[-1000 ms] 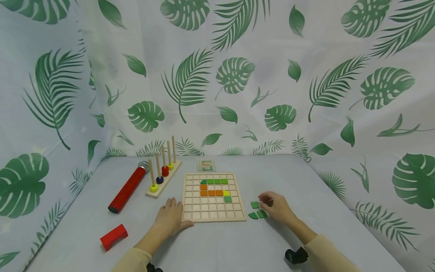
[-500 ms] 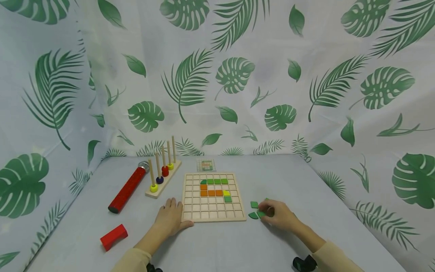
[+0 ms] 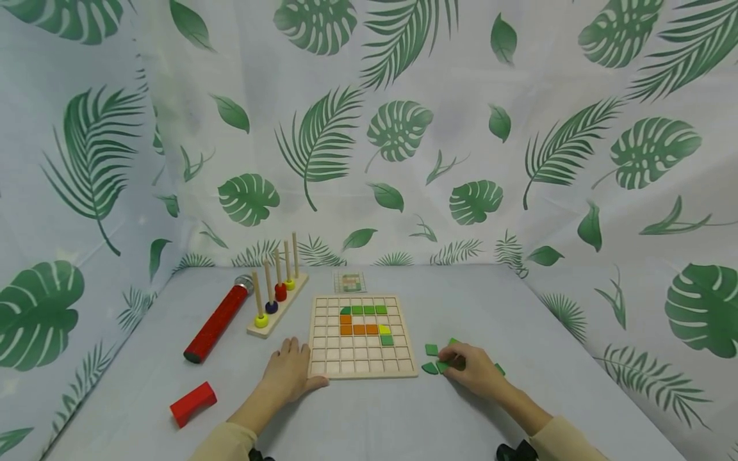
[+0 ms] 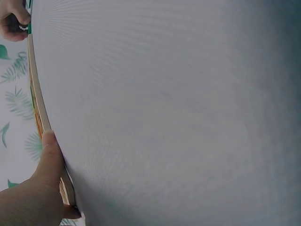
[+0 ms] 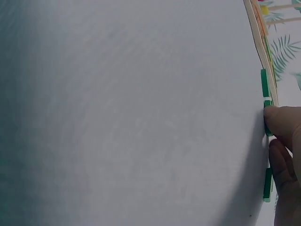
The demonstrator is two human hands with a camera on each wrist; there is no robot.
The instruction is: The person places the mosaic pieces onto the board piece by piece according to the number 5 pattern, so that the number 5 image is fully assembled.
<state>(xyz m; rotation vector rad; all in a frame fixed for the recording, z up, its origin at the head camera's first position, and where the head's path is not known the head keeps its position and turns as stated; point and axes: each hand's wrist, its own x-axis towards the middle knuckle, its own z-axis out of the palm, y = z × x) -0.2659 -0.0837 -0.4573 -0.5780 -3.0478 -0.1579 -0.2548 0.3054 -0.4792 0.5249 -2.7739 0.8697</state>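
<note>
Green tile (image 3: 442, 367) at the right hand's (image 3: 474, 370) thumb and curled fingers, looks like a pinch, right down on the tabletop (image 3: 369, 422), just right of the grid board (image 3: 362, 367)! Trouble lurks close: a quarter-round tile (image 3: 429, 368) just beside it, a square tile (image 3: 431, 349) by the fingertips, so a careless sideways drag could scatter both. Thin piece, too; an edge-only grip might slip. Across to the left hand (image 3: 286, 371), fingers relaxed along the board's left side, thumb touching its near edge: an uneven shove could skew it, jolting the seated orange tiles (image 3: 360, 329).
</note>
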